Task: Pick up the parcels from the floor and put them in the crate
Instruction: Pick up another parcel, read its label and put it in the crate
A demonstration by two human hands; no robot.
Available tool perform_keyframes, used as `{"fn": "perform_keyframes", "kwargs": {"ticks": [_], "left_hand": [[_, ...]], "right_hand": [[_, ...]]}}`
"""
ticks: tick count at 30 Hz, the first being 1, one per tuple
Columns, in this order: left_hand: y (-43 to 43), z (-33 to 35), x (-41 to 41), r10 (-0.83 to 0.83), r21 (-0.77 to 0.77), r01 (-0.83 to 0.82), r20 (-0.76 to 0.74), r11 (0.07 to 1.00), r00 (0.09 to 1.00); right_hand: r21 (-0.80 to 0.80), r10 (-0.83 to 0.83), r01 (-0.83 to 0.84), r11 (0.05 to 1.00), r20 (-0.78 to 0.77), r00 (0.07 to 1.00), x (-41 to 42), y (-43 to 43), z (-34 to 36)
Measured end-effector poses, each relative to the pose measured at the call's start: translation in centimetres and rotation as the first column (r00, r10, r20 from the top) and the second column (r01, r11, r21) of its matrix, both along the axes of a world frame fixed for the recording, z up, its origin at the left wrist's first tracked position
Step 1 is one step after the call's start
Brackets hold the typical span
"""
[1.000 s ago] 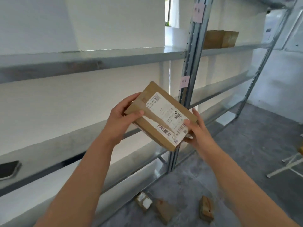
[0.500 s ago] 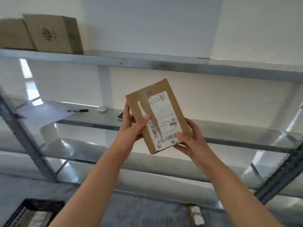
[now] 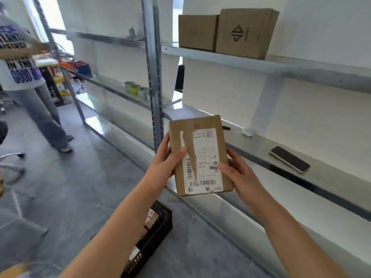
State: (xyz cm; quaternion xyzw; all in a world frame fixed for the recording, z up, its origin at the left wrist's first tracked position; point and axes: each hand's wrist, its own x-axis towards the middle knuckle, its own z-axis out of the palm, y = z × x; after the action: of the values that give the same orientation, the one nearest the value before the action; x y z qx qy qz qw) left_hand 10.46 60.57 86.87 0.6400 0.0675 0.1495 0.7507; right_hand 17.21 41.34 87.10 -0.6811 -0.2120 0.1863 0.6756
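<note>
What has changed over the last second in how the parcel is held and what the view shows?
The view swung left: the floor parcels dropped out of sight and the black crate now lies below the arms. The parcel turned from tilted to nearly upright. Unchanged: left hand and right hand keep their grip on its side edges, label facing the camera.

Storeroom, metal shelving (image 3: 153,77), cardboard boxes (image 3: 246,31), concrete floor (image 3: 84,177)
</note>
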Motion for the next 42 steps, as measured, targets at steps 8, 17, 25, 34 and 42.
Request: {"fn": "perform_keyframes", "kwargs": {"ticks": [8, 17, 25, 34, 42], "left_hand": [[14.6, -4.4, -2.4, 0.177, 0.014, -0.176, -0.112, 0.984, 0.978], [25.7, -11.5, -0.9, 0.408, 0.023, -0.424, -0.320, 0.905, 0.855], [32.3, -22.4, -0.3, 0.592, -0.114, -0.702, -0.454, 0.703, 0.666], [35.3, -54.8, -3.2, 0.601, -0.106, -0.795, -0.598, 0.597, 0.530], [34.9, -79.1, -3.1, 0.576, 0.120, -0.832, -0.773, 0.542, 0.264]], "right_hand": [[0.001, 0.173, -0.174, 0.985, -0.122, 0.977, 2.4, 17.2, -5.2], [-0.061, 0.447, -0.474, 0.878, -0.246, 0.860, 8.1, 31.7, -12.4], [-0.135, 0.644, -0.744, 0.655, -0.415, 0.642, 9.9, 43.0, -23.2], [-0.323, 0.686, -0.852, 0.412, -0.505, 0.524, 9.3, 49.0, -54.7], [-0.363, 0.684, -0.920, 0.149, -0.634, 0.361, 8.6, 50.7, -81.0]]}}
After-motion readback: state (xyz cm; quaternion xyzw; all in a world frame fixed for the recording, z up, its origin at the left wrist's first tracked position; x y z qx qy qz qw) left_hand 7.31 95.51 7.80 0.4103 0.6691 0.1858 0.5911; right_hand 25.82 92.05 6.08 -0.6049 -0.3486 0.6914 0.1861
